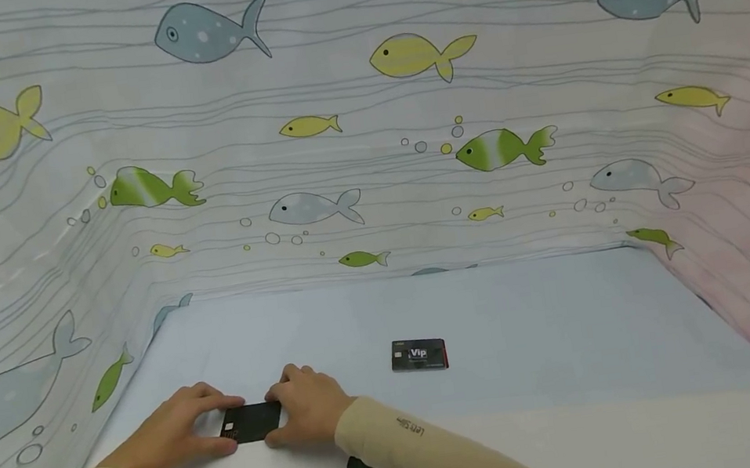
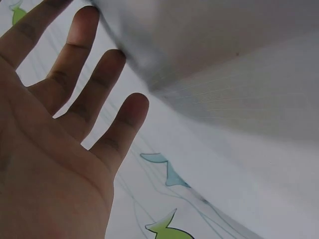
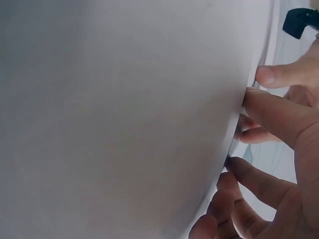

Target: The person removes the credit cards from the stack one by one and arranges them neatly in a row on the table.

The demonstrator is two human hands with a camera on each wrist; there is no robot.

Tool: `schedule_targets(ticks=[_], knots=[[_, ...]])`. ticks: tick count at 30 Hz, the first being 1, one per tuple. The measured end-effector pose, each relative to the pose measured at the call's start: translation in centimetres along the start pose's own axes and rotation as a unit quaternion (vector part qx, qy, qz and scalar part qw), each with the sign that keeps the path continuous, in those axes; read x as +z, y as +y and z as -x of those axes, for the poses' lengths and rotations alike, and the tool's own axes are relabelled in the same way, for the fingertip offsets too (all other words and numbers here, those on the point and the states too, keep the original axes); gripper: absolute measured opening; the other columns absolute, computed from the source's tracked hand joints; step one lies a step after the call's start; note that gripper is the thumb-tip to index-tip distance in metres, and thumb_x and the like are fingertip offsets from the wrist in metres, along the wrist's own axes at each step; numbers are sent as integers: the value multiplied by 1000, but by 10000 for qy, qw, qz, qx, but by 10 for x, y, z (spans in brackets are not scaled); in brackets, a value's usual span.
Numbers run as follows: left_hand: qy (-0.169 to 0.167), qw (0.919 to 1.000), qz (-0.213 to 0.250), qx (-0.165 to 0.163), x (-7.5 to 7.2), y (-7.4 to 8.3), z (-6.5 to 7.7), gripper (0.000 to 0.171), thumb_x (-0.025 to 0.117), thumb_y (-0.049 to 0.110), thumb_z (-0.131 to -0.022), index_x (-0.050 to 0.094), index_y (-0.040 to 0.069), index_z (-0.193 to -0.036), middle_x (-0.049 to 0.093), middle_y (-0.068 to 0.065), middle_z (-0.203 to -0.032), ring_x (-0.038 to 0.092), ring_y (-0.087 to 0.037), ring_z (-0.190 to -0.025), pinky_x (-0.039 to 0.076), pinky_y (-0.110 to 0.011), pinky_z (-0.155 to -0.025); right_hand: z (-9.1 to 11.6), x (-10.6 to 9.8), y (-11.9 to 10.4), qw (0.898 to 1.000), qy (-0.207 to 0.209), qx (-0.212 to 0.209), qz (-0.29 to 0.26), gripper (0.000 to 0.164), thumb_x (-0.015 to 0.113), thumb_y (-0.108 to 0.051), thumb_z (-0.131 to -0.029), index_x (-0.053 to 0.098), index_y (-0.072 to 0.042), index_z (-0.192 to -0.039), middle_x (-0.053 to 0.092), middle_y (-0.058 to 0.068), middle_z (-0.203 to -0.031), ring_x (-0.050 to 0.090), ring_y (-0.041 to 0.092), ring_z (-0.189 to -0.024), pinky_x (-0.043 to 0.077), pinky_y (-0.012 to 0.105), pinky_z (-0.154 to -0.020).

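A black card [image 1: 256, 422] with a small pale chip lies flat at the left of the white surface. My left hand [image 1: 183, 429] pinches its left end, thumb at the near corner and index finger at the far one. Across from it, my right hand [image 1: 312, 404] grips the right end the same way. The left wrist view shows the left palm [image 2: 50, 139] and several fingers, but not the card. In the right wrist view, the right thumb and fingertips meet the surface, with the left hand [image 3: 289, 74] beyond; the card is barely visible there.
A dark bank card marked "Vip" [image 1: 419, 355] lies farther back, right of the hands, with red showing along its right edge. Fish-patterned cloth walls [image 1: 367, 172] enclose the white surface [image 1: 542, 370] at the back and both sides.
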State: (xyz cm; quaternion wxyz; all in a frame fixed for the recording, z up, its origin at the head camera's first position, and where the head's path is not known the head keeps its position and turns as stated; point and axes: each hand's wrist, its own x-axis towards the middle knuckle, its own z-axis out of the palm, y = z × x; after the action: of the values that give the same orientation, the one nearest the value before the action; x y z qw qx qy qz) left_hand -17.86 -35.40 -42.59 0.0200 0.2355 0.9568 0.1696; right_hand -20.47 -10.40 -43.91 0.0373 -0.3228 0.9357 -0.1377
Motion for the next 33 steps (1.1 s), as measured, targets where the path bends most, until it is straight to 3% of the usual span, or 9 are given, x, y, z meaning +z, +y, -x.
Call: schedule_targets(ticks=[18,28,33], knots=[[-171,9998,31,-109,0,4,-4,65,77,63,-76,71,21,-126,57,8,-111,54,-21,-106,49,-47,-87,-2,-1,1,9999,-143,45,-17,52,78,-60,-81,68,-36,-126,54,-14,-113,52,4,-93,47,22,-76],[-392,9981,196,-440,-1,12,-6,60,84,52,-75,70,20,-124,58,5,-112,56,-26,-109,50,-53,-89,1,-11,10,9986,-191,13,-497,54,77,-59,-83,66,-36,-130,56,-13,-113,52,3,-96,47,22,-81],[-185,9989,158,-400,-2,21,-9,57,79,55,-81,70,19,-124,60,3,-117,58,-28,-111,50,-54,-90,6,-20,18,9979,16,-192,-623,54,75,-56,-85,65,-32,-132,57,-15,-113,53,1,-98,46,18,-81]])
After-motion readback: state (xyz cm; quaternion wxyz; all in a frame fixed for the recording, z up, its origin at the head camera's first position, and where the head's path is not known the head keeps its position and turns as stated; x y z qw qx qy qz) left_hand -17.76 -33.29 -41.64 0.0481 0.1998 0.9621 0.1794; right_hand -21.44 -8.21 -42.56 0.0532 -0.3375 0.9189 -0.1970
